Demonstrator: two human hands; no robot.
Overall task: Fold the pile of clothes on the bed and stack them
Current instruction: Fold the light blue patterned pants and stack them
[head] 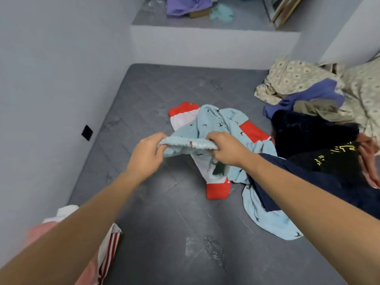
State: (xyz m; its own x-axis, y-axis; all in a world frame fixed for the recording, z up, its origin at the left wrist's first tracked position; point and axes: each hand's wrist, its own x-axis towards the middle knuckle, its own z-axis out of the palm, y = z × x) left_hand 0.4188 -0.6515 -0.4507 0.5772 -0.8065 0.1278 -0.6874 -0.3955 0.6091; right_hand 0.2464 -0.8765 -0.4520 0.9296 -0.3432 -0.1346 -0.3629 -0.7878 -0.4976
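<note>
A light blue garment with small dark bird prints (218, 122) lies crumpled in the middle of the grey mattress (156, 233). My left hand (146, 155) and my right hand (224, 149) each grip its bunched edge and hold it stretched between them, lifted off the bed. Under it lies a red and white garment (218, 190). A pile of clothes is heaped at the right: a black item with yellow print (320, 159), a dark navy piece (308, 128) and a blue-purple one (308, 95).
A beige patterned sheet (298, 77) is bunched at the far right. A pink and white striped garment (109, 249) lies at the near left edge. Grey walls close in the left side and the head of the bed. A ledge behind holds purple fabric (187, 5).
</note>
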